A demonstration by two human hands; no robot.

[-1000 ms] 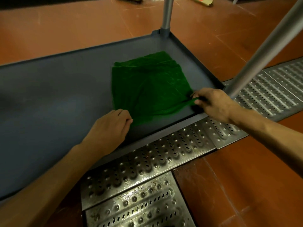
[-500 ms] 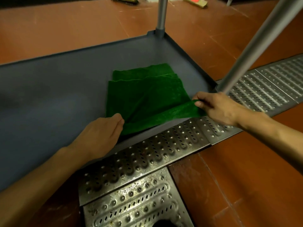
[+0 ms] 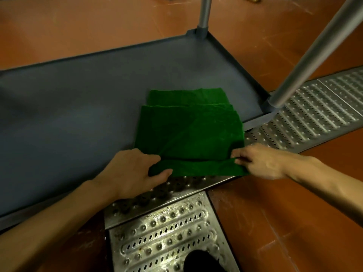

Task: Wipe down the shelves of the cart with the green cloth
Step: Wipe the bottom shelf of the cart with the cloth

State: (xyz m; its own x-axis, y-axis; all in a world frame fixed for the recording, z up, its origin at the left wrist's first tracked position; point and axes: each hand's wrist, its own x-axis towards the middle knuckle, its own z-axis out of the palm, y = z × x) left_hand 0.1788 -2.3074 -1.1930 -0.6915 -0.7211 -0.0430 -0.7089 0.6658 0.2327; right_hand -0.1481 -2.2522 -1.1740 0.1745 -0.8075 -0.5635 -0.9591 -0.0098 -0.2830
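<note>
The green cloth [image 3: 190,132] lies folded in layers on the grey bottom shelf of the cart [image 3: 78,107], near its right end, and its near edge hangs over the shelf's front rim. My left hand [image 3: 133,171] grips the cloth's near left corner, thumb under the edge. My right hand [image 3: 259,161] pinches the near right corner. Both hands hold the near edge just in front of the shelf, above the metal grating.
Two grey metal cart posts rise at the shelf's right corners, the far post [image 3: 204,14] and the near post [image 3: 314,50]. Perforated steel drain grating [image 3: 167,238] runs under and in front of the cart. Red-brown floor tiles [image 3: 284,222] surround it. A dark shoe tip [image 3: 198,262] shows at the bottom.
Both hands have pulled the cloth toward me across the shelf, so its near edge now hangs over the front rim. The view has shifted closer.
</note>
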